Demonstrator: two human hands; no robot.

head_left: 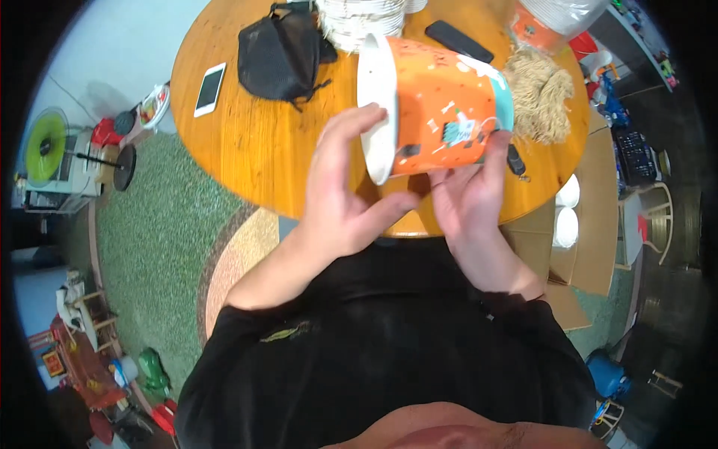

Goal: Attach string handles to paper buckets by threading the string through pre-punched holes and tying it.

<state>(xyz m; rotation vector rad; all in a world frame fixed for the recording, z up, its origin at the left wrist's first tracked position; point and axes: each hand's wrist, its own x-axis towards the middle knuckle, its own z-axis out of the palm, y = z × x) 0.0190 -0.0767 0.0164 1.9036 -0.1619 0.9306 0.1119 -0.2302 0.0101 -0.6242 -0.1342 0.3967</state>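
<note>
An orange paper bucket point(441, 105) with a white rolled rim and a pale teal base is held sideways above the table's near edge. Its mouth faces left, so part of the white inside shows. My right hand point(475, 191) grips it from below at the base end, thumb up along the printed side. At the mouth, my left hand point(340, 183) has its fingers and thumb spread, with fingertips against or just beside the rim; actual contact is hard to make out. Right of the bucket lies a bundle of beige twine point(538, 97).
On the round wooden table point(254, 157) are a white phone point(210, 90), a black mesh bag point(278, 56), a stack of white rope-like items point(361, 21), a black case point(458, 41) and bagged orange buckets point(535, 26). A cardboard box point(591, 217) with white round items stands at the right.
</note>
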